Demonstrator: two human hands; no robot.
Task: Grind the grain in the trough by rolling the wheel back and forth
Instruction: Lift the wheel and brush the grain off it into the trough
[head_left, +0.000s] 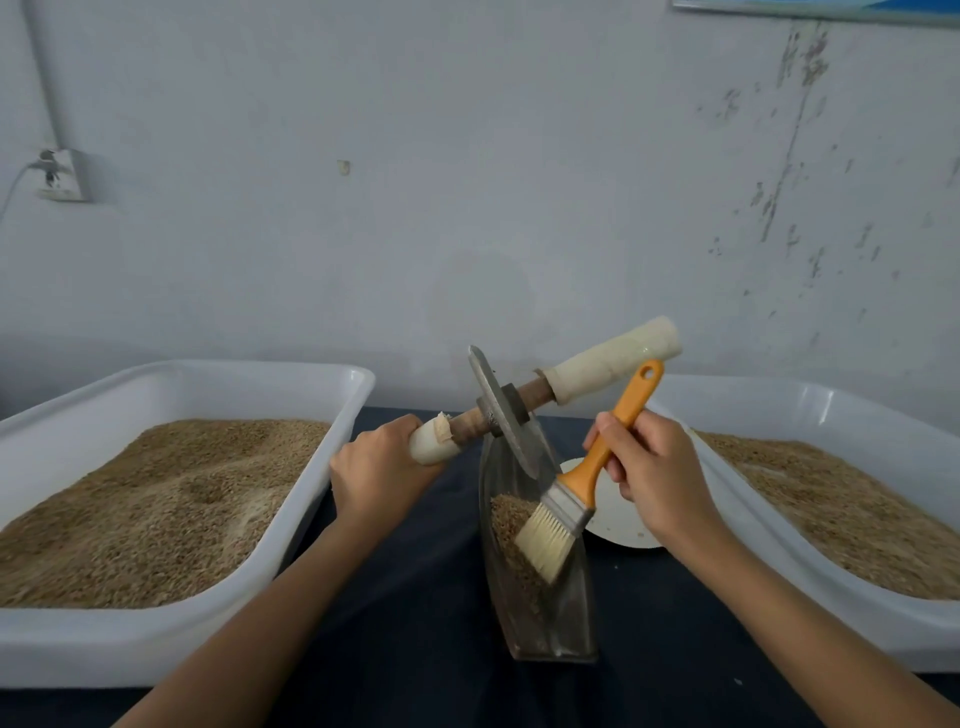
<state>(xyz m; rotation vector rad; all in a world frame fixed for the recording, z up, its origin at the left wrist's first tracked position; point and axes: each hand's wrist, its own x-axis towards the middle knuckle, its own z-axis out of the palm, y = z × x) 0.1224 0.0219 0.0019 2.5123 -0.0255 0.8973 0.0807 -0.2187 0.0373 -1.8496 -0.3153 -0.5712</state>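
The left hand (382, 470) is wrapped round the near, white-wrapped end of the axle, and holds the wheel (501, 410) tipped up on a slant, so that its metal disc is raised off the grain and only its lower edge dips toward the trough (540, 618). This lift seems meant to clear the channel for the brush (576, 499), which the right hand (657, 470) grips by its orange handle, fingers curled round it, bristles angled down into the trough. The grain (511, 525) lies heaped in the middle of the narrow boat-shaped trough, which stands on the dark desk (415, 597) between the two arms; the brush looks to be sweeping stray kernels off the wall and back under the wheel's path, a tidying pause and not a grinding stroke. A left tub (311, 499) and a right tub (753, 499), both white and filled with grain, flank the trough within easy reach, likely one for supply and one for output, though which is which I cannot tell. A pale round plate (615, 525) lies just behind the brush. No brand, label or readable writing shows on anything.
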